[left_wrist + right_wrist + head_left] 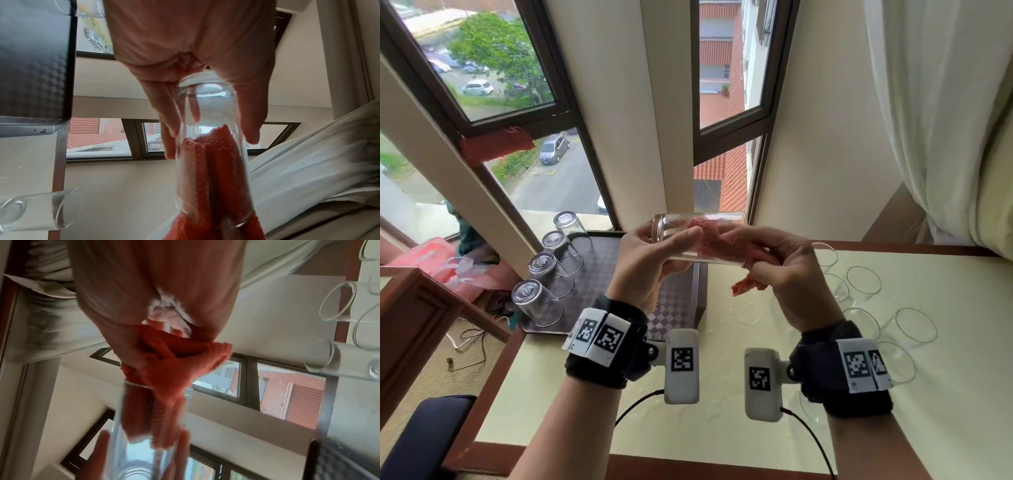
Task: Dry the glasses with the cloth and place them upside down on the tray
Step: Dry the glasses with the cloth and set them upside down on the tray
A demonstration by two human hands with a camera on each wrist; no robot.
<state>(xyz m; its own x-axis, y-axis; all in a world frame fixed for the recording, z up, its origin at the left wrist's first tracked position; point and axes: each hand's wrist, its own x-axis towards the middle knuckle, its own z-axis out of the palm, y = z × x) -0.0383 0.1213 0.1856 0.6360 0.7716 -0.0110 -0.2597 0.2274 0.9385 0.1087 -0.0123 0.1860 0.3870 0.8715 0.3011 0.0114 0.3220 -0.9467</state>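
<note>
My left hand (654, 255) grips a clear tall glass (698, 236) by its base end, holding it level above the table. My right hand (784, 274) pinches a pink-orange cloth (717, 240) that is pushed into the glass's mouth, and a tail of it hangs below the hand. In the left wrist view the cloth (216, 162) fills the lower half of the glass (209, 113), stopping short of the base. In the right wrist view my right hand (154, 280) bunches the cloth (168, 360) at the rim of the glass (148, 451).
A dark checkered tray (599, 270) lies at the table's left, with a row of several upturned glasses (544, 270) along its left side. Several upright glasses (863, 284) stand on the cream table (962, 377) to the right. Windows and a curtain are behind.
</note>
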